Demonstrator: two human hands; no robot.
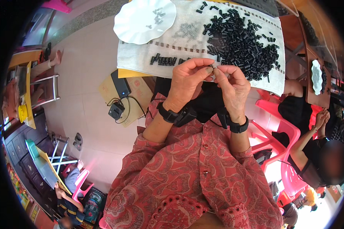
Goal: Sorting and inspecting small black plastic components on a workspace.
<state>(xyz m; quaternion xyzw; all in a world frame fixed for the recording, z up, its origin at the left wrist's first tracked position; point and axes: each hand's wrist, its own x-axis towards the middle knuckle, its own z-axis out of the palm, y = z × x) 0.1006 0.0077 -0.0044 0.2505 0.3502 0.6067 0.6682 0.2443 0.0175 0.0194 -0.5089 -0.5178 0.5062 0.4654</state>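
Largest in my view is the surface [130, 73], whose yellow edge shows beneath a white cloth [143, 49] crossed by bands of brown dashes. On the cloth's right half spreads a heap of black parts [240, 45], dense at its middle, with single parts loose around its margin. At the far left corner sits a white plate [135, 26] with a scalloped rim, bearing a few pale pieces [158, 17].

Next in size are the hands at the cloth's near edge: the left hand [185, 82] and the right hand [233, 86], their fingertips nearly meeting. To the left of them a row of black parts [166, 60] lies along the near side of the cloth, mostly side by side. Between plate and heap is a loose cluster of clear pieces [188, 30].

Smallest is the small greyish piece [213, 66], between the fingertips of both hands, just in front of the heap. I read each grip as a thumb-and-finger pinch clamped on it; the fingers hide most of its form. I judge the step in hand to be close two-handed handling of this piece. The next move calls for steady, light pressure, with both pinches kept aligned.
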